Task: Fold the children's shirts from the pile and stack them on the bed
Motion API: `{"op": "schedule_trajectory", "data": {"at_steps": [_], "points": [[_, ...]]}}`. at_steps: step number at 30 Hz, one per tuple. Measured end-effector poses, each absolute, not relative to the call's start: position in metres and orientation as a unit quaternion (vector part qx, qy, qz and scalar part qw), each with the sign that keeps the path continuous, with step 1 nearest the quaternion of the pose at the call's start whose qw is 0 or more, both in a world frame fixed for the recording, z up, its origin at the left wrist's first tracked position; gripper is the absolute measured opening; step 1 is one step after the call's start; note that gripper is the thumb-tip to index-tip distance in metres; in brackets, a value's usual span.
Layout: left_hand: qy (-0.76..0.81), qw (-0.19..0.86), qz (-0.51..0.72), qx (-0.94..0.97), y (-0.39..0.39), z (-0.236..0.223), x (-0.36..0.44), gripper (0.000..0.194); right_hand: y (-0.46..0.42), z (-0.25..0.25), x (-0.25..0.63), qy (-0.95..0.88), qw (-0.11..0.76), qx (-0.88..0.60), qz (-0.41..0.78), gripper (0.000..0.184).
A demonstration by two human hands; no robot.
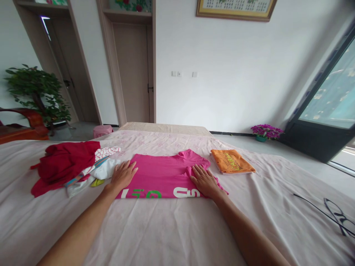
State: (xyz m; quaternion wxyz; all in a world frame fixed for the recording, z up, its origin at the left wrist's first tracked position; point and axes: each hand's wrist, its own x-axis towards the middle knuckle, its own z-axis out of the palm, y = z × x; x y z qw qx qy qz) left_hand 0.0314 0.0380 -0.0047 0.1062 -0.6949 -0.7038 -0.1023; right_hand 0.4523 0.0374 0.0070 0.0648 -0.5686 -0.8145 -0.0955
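A pink T-shirt (161, 171) lies folded over on the bed-like surface in front of me, with white and green letters along its near edge. My left hand (124, 174) rests flat on its left end, fingers stretched out. On the right end, by the sleeve and collar, my right hand (204, 180) presses down with its fingers spread. Just left of my left hand is a loose heap with a red garment (68, 162) and a white garment (107, 169). To the right of the T-shirt sits a folded orange garment (232, 161) with yellow lettering.
A pale pink sheet (155, 232) with some wrinkles covers the surface. Black-framed glasses (332, 214) lie at the right. Beyond the far edge stand a pink stool (102, 130) and a pot of purple flowers (266, 131). A wooden chair (24, 123) is at the left.
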Motion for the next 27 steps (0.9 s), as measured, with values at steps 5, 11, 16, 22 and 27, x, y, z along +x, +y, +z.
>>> {"op": "schedule_trajectory", "data": {"at_steps": [5, 11, 16, 22, 27], "points": [[-0.699, 0.166, -0.165, -0.676, 0.022, 0.008, 0.058, 0.045, 0.037, 0.011, 0.448, -0.807, 0.059, -0.581, -0.085, 0.053], [-0.597, 0.044, -0.175, -0.782, -0.014, 0.012, 0.135, 0.058, 0.022, 0.023, 0.429, -0.785, 0.100, -0.589, -0.165, 0.050], [-0.575, 0.030, -0.132, -0.807, -0.024, 0.000, 0.145, 0.067, 0.014, 0.010, 0.427, -0.829, 0.084, -0.526, -0.168, 0.057], [-0.595, 0.047, -0.105, -0.795, -0.018, -0.002, 0.100, 0.069, 0.021, -0.006, 0.442, -0.840, 0.058, -0.516, -0.158, 0.057], [-0.631, 0.062, -0.098, -0.767, -0.018, -0.004, 0.069, 0.063, 0.021, -0.004, 0.442, -0.841, 0.069, -0.516, -0.148, 0.056]]}}
